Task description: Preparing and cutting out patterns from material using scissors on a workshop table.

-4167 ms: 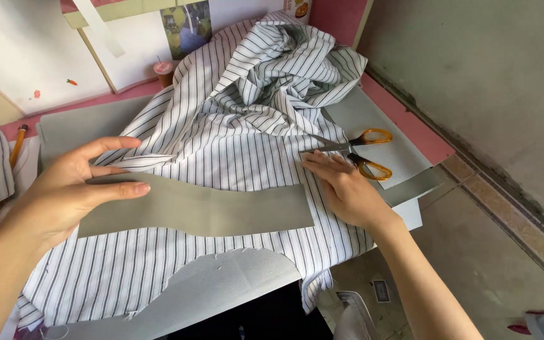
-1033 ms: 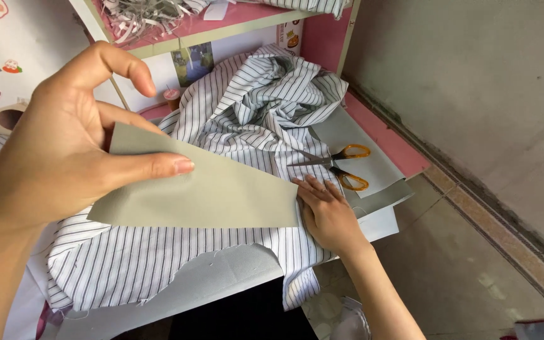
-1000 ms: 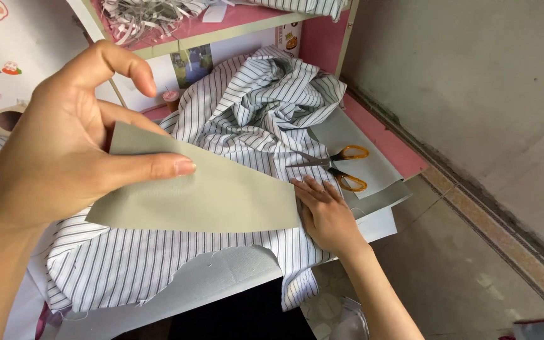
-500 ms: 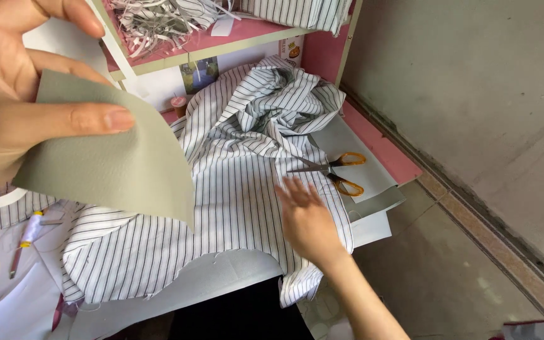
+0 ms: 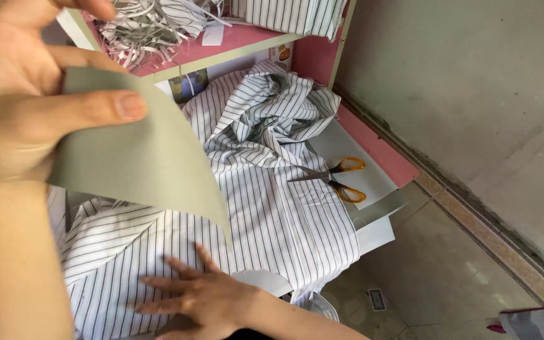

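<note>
I see one grey pattern piece (image 5: 140, 151) pinched in my left hand (image 5: 26, 94); right hand (image 5: 203, 299) spread flat on one striped cloth (image 5: 272, 214); one pair of scissors (image 5: 335, 179) lies near the table edge (image 5: 379, 151).

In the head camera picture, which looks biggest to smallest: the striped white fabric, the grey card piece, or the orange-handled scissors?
1. Striped white fabric, spread across the table.
2. Grey card piece, though the left hand holds it near the camera, which enlarges it.
3. Orange-handled scissors, clearly smallest.
</note>
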